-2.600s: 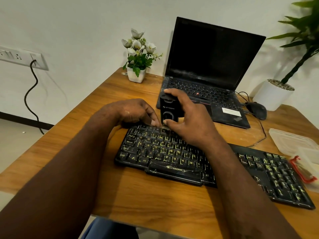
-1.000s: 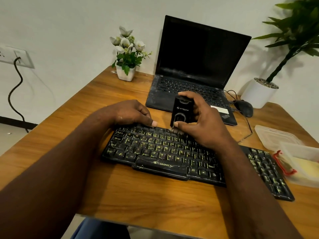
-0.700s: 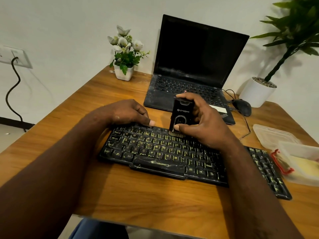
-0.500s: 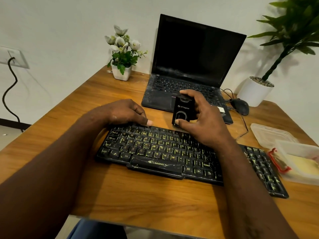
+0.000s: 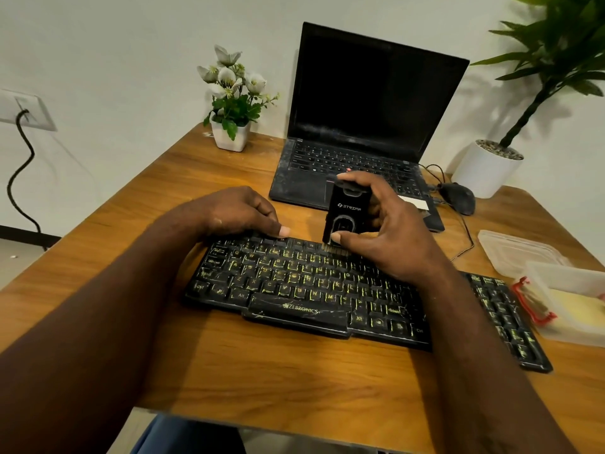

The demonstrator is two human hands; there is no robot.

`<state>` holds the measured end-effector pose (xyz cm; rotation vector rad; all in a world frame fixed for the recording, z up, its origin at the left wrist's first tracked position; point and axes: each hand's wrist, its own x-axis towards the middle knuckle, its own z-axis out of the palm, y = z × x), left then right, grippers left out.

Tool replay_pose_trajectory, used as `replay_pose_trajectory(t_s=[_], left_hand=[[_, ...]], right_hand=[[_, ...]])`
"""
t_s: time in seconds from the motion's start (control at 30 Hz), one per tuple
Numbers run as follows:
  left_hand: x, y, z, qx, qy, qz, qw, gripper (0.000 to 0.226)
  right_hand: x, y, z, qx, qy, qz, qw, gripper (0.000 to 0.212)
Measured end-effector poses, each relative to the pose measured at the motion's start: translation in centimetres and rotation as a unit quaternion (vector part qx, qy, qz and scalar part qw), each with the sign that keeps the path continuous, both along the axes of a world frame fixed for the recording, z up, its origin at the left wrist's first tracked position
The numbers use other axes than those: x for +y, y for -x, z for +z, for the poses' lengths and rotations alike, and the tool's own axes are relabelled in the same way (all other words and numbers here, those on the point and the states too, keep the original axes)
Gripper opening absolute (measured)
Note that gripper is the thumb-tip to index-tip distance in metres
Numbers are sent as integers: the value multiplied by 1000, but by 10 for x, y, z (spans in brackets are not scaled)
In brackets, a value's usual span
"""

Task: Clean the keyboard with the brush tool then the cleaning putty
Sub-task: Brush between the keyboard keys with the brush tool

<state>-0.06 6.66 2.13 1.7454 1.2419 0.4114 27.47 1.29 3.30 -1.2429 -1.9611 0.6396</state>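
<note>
**Centre left.** Our left hand (image 5: 242,213) is resting on the far left edge of the keyboard (image 5: 294,290). The fingers are relaxed and clasping nothing, and we are reading it as a steadying hand.

**Centre.** The keyboard is lying across the middle of the frame, black and dusty. We are judging it stiff but light enough to skid.

**Right of centre.** The brush (image 5: 345,214) is standing upright with its bristles touching the top key row. Our right hand (image 5: 386,237) is grasping it, thumb low on the near face and fingers behind and over the top. We are judging it a light, hard block with soft bristles, best held low on the body.

**Far right.** A clear tub (image 5: 569,335) is holding something pale yellow, probably the putty (image 5: 579,309). We are expecting it to be soft and tacky.
</note>
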Motion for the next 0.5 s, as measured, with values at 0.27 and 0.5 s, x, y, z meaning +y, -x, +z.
replay_pose_trajectory(t_s=[0.27,0.5], left_hand=[[1,-1,-1,0,-2,2,1000,24],[0,0,-1,5,-7,5,1000,27]], right_hand=[[-10,-6,0,49,-3,11,999,80],[-7,-5,-6,-4,-51,-47,998,85]])
